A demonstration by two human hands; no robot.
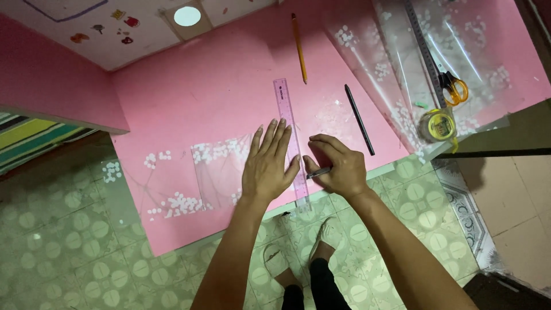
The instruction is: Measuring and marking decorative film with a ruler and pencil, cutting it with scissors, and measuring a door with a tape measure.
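- the person's two feet in pale sandals stand nearest, on a green patterned tile floor, at the near edge of the table.
- one pink table fills the middle; clear film printed with white blossoms lies on it, one piece under the left hand, more sheets far right.
- one clear purple ruler lies with its long axis running near to far, between the two hands.
- left hand: flat, fingers spread, pressing film and the ruler's left edge; it grips nothing.
- right hand: fingers pinched around one slim cutting tool, tip pointing left, touching the ruler's right edge; this hand is nearer the cut line.
- one metal ruler, one black pencil, one orange pencil, one pair of orange-handled scissors, one tape roll.
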